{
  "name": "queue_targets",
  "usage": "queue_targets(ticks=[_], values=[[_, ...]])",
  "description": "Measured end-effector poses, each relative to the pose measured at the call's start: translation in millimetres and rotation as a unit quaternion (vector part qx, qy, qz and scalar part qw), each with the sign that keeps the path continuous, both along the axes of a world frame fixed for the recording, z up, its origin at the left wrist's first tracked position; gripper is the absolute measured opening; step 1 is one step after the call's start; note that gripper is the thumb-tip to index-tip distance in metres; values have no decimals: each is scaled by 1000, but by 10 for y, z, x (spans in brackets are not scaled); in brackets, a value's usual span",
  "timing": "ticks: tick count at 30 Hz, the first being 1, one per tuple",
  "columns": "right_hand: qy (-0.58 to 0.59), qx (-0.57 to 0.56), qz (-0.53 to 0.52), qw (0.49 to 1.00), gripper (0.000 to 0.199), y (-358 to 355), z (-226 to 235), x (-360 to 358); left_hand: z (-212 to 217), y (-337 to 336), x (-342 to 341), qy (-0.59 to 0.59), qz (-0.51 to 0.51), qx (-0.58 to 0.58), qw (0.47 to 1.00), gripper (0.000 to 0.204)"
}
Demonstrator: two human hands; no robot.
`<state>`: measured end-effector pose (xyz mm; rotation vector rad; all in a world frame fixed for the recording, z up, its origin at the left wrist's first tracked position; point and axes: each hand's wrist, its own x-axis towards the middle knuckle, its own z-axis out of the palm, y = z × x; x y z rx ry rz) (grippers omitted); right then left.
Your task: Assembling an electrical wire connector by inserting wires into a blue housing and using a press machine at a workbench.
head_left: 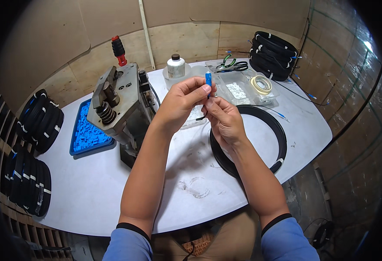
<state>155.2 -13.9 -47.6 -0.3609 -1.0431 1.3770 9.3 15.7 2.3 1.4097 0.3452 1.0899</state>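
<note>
A blue fibre-optic connector [208, 79] points upward above the middle of the table, its pale tip showing. My left hand [184, 101] pinches it between thumb and fingers. Just below, my right hand [226, 119] is closed on the black cable [201, 118] that runs down from the connector; part of it is hidden by the fingers. Under my right forearm lies a ring-shaped coil of black cable [281, 135], tied with a white band. Its other end, with a blue and white tip [282, 115], rests on the table beyond the coil.
A metal press [123, 98] stands left of my hands, beside a tray [93, 150] of blue connector parts. Behind are a white bottle [176, 67], clear boxes [236, 89], tape [261, 85] and scissors [236, 66]. Cable coils [272, 56] stack at back right; more [30, 180] hang left.
</note>
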Motion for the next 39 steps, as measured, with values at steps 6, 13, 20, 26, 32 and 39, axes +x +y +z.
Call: queue_targets(ticks=[6,13,20,26,32,39], values=[[-13,-9,-9,1000,15,-23,19,8,39,-14,21,-24,25,-18,999,20],[-34,-15,-22,999,18,-19,34,6,42,-4,0,-15,26,-35,999,21],[-45,-19,-40,998,18,-21,42,-10,45,13,-35,-19,15,-52,998,20],[-58,-14,-48,997,18,-25,42,-9,29,30,-28,-36,27,-35,998,18],[-59,-7,-59,996,19,-31,39,-9,23,25,-42,-22,19,-41,999,19],[-60,-4,-66,996,18,-28,64,0,34,22,-29,-21,38,-45,998,17]])
